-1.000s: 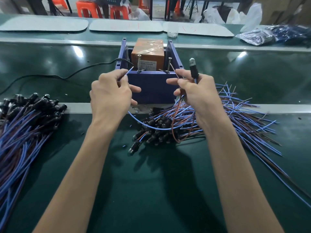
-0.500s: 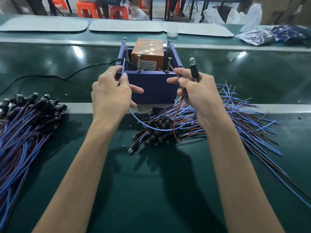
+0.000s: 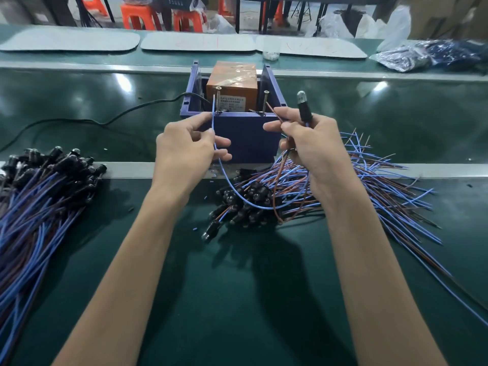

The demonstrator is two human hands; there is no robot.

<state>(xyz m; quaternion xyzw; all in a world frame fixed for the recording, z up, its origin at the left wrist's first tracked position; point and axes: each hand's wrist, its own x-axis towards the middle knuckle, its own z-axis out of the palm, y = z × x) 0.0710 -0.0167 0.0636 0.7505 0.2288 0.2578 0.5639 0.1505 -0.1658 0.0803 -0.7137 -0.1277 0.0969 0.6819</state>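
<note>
Two wires — left grip [image 3: 184, 151] pinches blue wire [image 3: 229, 186], right grip [image 3: 314, 146] clamps brown wire [image 3: 274, 112] plus one lamp [image 3: 303, 107].

On the surface [image 3: 237, 299], a box [image 3: 245, 138] with a block [image 3: 232, 83] in it stood in the middle, a heap of leads [image 3: 383, 191] lay just before it and to its right, a wire [image 3: 232, 188] hung over that heap between the left hand [image 3: 184, 151] and right hand [image 3: 314, 146], and another bundle [image 3: 39, 207] lay far left.

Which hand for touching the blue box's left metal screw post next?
Left hand, likely: it pinches the blue wire, whose end stands beside the left metal screw post. Right hand holds a brown wire.
</note>
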